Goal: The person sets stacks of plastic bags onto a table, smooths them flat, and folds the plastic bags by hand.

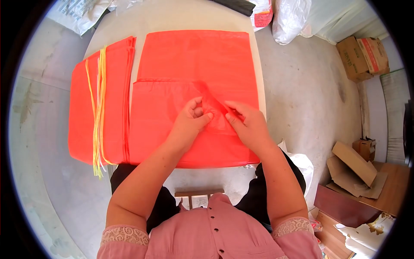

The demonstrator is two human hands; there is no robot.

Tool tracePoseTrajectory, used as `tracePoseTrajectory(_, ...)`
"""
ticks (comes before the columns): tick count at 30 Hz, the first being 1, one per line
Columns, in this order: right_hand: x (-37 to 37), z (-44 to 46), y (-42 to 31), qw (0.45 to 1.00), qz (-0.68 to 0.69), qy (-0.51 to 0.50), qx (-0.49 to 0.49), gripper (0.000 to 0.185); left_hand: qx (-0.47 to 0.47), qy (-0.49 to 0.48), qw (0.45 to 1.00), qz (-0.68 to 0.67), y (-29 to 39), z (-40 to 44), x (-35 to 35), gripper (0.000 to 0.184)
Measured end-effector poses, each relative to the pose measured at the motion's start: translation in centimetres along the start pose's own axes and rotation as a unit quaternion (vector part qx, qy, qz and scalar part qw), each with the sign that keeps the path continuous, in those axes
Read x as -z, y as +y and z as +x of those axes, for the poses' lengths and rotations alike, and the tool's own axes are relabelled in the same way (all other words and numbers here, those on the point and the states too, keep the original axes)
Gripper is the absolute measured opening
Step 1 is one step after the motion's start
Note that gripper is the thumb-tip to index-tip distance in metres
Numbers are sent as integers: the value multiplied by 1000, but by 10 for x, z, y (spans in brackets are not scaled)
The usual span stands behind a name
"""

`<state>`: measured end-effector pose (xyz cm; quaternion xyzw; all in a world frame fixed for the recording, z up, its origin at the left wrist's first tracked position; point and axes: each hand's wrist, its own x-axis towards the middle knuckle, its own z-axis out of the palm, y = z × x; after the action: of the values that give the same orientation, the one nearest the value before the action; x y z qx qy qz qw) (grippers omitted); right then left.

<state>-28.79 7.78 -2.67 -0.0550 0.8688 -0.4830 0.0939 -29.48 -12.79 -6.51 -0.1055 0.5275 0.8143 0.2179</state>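
A thin red bag point(164, 103) lies over a flat stack of red bags point(198, 54) on the table. Its upper edge is hemmed, and the right part of it is bunched up between my hands. The thumb and fingers of my left hand point(192, 117) are closed on the gathered material. To its right, my right hand point(248, 123) pinches a fold of the same bag between thumb and forefinger. Whether a cord runs inside the hem is hidden. Beside the stack, on the left, yellow and white cords point(100, 99) lie across a second red pile point(82, 103).
The pale table point(172, 17) has a rounded far end, with a black roll point(236, 6) on it. Plastic bags point(291, 19) hang or stand beyond it. Cardboard boxes point(362, 58) and an opened carton point(353, 170) are to the right. A wooden stool point(199, 193) shows below the table.
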Motion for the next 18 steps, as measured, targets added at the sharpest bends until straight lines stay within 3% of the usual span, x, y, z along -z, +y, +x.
tracePoseTrajectory(7,12,8,20,990,-6,142,14,25,8,13,1000,-1,-4,3,2,55)
tracePoseTrajectory(10,16,10,22,980,73,184,1,21,6,1,1000,-3,-1,1,1,54)
tracePoseTrajectory(13,16,13,18,941,-3,290,176,20,12,7,1000,-1,1,0,-1,53)
tracePoseTrajectory(16,19,1,7,946,-123,177,242,24,2,1,1000,-18,-6,5,4,51)
tracePoseTrajectory(18,6,0,5,963,-108,108,220,27,1,2,1000,-22,-6,3,4,50)
